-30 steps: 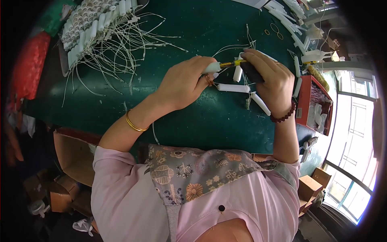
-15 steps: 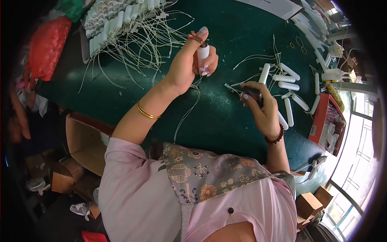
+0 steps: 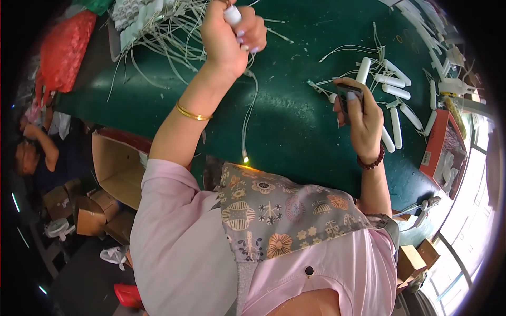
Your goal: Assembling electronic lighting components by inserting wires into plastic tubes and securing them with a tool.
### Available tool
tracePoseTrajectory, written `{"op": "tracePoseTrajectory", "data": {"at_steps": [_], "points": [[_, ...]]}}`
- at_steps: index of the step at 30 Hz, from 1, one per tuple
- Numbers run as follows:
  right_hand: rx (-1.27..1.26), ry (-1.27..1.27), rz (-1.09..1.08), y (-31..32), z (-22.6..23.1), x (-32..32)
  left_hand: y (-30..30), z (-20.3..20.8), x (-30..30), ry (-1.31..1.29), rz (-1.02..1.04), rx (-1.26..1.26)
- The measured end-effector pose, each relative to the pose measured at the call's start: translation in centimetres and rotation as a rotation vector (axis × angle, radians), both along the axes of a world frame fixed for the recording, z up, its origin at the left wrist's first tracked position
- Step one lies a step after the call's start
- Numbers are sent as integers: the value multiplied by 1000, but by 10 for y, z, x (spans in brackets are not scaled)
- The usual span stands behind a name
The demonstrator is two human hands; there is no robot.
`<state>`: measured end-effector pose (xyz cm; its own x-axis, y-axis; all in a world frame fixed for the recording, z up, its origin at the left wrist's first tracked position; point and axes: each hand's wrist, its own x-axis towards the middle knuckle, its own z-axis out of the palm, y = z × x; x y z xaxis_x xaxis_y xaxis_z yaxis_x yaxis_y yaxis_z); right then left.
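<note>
My left hand (image 3: pixel 230 45) is wrapped round a white cylinder (image 3: pixel 232 15) near the far edge of the view. A thin pale cable (image 3: pixel 256 97) hangs from that hand toward me, and a small yellow light (image 3: pixel 245 159) glows at its end by my patterned apron (image 3: pixel 274 210). In my right hand (image 3: pixel 365 124) is a small dark handheld device (image 3: pixel 343 108), with the thumb lying on its face. Beyond the right hand lie several loose white tubes (image 3: pixel 396 92) with thin wires.
A tray of stacked white cylinders (image 3: pixel 126 37) trails many wires at the far left, beside a red bag (image 3: pixel 68 50). At the right stands a red box (image 3: pixel 440 142). An open cardboard box (image 3: pixel 113 168) is below the left table edge. Another person (image 3: pixel 39 147) is at far left.
My left hand has moved farther away and to the left with the cylinder. The cable's end, dark before, now glows yellow. My right thumb has shifted onto the dark device's face.
</note>
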<state>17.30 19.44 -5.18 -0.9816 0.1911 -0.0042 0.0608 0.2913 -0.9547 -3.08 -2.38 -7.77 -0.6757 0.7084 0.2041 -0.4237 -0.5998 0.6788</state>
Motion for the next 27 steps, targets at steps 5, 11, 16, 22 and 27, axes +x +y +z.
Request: {"op": "tracePoseTrajectory", "data": {"at_steps": [5,11,16,22,27], "points": [[175,28,-6,-15,-5,5,6,20,1,-121,321,-231],[17,25,-75,-5,-4,-1,13,26,20,272,140,-324],[-22,43,-26,19,-4,-6,37,26,73,1295,284,-864],[287,195,185,23,-7,-4,28,84,99,1700,-77,-1162],[320,196,184,27,-14,-5,36,97,98,1716,23,-1095]]}}
